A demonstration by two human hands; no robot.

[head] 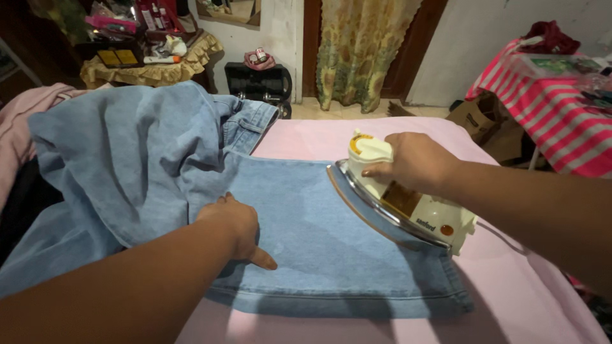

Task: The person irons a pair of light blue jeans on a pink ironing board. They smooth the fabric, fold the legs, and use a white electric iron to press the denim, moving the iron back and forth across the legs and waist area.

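Observation:
Light blue jeans lie over a pink-covered ironing surface, one leg spread flat across it and the rest bunched at the left. My right hand grips the handle of a white and cream clothes iron, whose metal soleplate rests on the flat leg near its right edge. My left hand presses down on the denim at the fold, fingers pointing right, a hand's width left of the iron.
A pink garment lies at the far left. Behind stand a cluttered table with a yellow frilled cloth, a dark speaker, a floral curtain, and a pink striped cloth on the right.

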